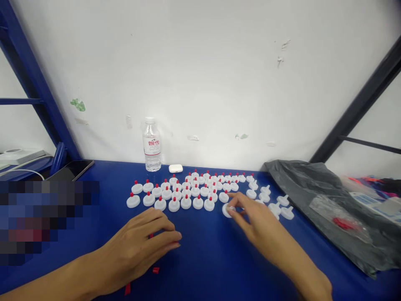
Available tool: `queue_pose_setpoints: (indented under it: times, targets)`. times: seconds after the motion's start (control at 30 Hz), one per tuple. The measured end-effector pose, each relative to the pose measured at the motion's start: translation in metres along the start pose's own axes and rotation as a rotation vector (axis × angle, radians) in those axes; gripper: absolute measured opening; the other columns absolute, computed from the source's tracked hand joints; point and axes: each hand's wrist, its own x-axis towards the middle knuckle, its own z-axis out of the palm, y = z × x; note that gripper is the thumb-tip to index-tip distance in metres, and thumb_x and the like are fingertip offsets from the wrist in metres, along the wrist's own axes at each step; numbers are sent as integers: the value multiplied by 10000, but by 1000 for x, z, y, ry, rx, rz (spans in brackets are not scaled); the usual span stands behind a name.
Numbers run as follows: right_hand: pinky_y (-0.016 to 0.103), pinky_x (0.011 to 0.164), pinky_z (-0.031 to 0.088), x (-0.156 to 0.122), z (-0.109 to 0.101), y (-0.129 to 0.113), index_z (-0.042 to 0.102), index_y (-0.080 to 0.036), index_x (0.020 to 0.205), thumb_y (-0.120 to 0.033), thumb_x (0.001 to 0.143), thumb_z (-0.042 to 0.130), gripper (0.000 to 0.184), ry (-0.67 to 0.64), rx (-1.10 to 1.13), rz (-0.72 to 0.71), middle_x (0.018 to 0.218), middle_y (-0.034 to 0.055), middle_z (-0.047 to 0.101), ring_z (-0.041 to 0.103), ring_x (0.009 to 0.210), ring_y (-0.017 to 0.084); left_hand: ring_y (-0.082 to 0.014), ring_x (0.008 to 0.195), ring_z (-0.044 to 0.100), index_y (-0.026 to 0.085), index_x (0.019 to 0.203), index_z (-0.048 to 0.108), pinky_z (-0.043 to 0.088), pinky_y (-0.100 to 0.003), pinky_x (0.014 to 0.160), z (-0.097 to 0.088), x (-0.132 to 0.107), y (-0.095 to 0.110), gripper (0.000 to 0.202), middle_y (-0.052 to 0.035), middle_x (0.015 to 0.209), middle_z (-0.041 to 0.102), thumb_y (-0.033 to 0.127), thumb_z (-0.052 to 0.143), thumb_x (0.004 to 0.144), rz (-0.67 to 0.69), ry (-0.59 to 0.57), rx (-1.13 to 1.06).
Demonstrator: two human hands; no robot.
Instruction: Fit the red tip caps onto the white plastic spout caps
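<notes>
My right hand [255, 215] pinches the spout of a white nozzle cap [226, 211] between thumb and fingertips, the cap's round base low at the table. To the left, my left hand [140, 244] hovers low over the table or rests on it, fingers stretched forward and the thumb hidden. Small red tips [156, 270] lie beside and beneath it, partly covered. Behind both hands stand rows of white nozzle caps with red tips [186, 202]. Several white caps without red tips [286, 213] sit beyond my right forearm, some tilted.
A water bottle [152, 146] and a small white case [176, 168] stand near the wall. On the right lies a dark plastic bag [313, 209] with a clear bag of red pieces [346, 223] on it. A phone [70, 170] lies at the left.
</notes>
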Motion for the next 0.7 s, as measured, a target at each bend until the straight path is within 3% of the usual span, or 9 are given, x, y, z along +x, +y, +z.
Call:
queue_pose_setpoints:
  times: [0.1, 0.27, 0.53, 0.63, 0.7]
  targets:
    - [318, 819, 496, -2, 11, -27, 576, -261, 1033, -251, 999, 466, 115, -79, 100, -51, 1025, 21, 686, 658, 929, 194, -152, 817, 603, 176, 1131, 643, 508, -275, 757, 2, -1, -2, 196, -44, 909, 692, 114, 573, 959, -4, 76, 1]
    - [298, 877, 482, -5, 29, -60, 629, -295, 1025, -332, 974, 589, 75, -166, 166, -150, 1028, -33, 678, 642, 941, 168, -143, 818, 631, 179, 1174, 631, 503, -274, 747, 3, -3, -2, 234, -43, 926, 708, 108, 579, 957, -1, 136, 36]
    - [310, 882, 482, -4, 41, -67, 654, -249, 981, -430, 911, 659, 194, -133, 135, -323, 981, -32, 709, 655, 936, 173, -137, 811, 653, 180, 1185, 626, 490, -280, 725, 3, -6, -1, 240, -46, 954, 727, 107, 526, 979, 33, 62, -9]
    - [309, 854, 500, -5, 39, -71, 636, -265, 1010, -429, 907, 663, 195, -136, 152, -298, 980, -42, 711, 671, 923, 176, -131, 780, 652, 182, 1181, 631, 490, -272, 698, 2, -6, -1, 239, -46, 953, 729, 111, 526, 978, 30, 79, -9]
    - [296, 826, 522, -7, 37, -73, 602, -303, 1112, -437, 867, 710, 299, -141, 198, -251, 1023, -55, 712, 683, 923, 176, -126, 760, 650, 184, 1150, 642, 488, -268, 686, 1, -4, 0, 213, -41, 943, 729, 117, 553, 969, 3, 114, -6]
